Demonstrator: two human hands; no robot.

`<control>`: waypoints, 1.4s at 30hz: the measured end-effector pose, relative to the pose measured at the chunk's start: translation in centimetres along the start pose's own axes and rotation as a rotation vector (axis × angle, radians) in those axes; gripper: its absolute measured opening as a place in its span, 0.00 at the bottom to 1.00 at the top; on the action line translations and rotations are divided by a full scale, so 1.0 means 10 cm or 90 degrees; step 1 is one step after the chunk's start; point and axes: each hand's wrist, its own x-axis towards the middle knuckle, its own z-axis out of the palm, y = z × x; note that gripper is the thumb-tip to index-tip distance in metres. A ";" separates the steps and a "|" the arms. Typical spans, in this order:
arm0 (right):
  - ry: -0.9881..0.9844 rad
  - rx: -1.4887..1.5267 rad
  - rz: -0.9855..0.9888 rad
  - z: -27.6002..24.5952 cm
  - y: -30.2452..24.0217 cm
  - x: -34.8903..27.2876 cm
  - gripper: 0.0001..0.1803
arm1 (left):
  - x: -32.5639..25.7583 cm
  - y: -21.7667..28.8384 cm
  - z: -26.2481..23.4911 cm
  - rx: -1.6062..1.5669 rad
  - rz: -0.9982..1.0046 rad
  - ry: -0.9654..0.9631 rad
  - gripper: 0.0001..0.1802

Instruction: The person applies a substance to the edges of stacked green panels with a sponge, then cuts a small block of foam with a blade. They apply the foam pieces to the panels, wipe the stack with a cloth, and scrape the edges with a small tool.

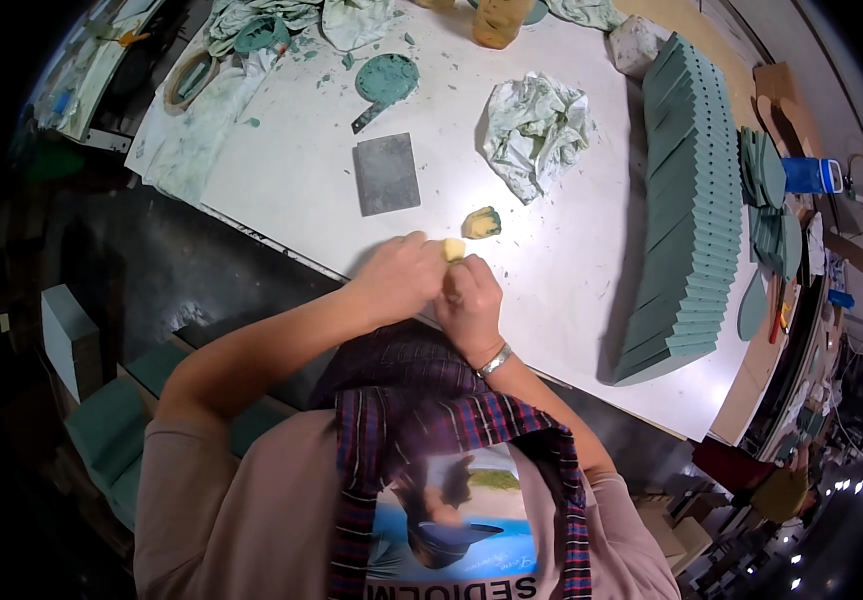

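Both my hands meet over the near edge of the white table [552, 300]. My left hand [407, 283] is closed, its fingertips against a small pale yellow piece of sponge [454, 249]. Just below that piece, my right hand [472, 308] is closed too, thumb and fingers pinched together at its lower end. The fingers partly cover the sponge, so its full shape is hidden. Slightly beyond them lies a second yellow sponge piece [482, 222] with dark green stains. A flat grey rectangular plate [388, 175] lies ahead of my left hand.
A round pad of green paste [388, 76] with a scraper lies farther back. Beyond the sponges is a crumpled stained cloth [537, 130]. A long row of green slabs [680, 210] lines the right side. A tape roll [190, 80] and an amber container [500, 22] sit far back.
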 end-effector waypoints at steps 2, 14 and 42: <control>-0.001 0.006 0.011 -0.01 0.00 0.01 0.10 | -0.04 -0.02 -0.02 0.000 -0.002 -0.020 0.06; 0.007 0.017 0.080 -0.04 -0.07 -0.03 0.16 | -0.10 -0.06 0.10 0.012 -0.013 0.009 0.07; 0.053 0.011 0.127 0.11 -0.02 -0.15 0.17 | -0.22 -0.07 0.13 -0.042 -0.041 0.038 0.07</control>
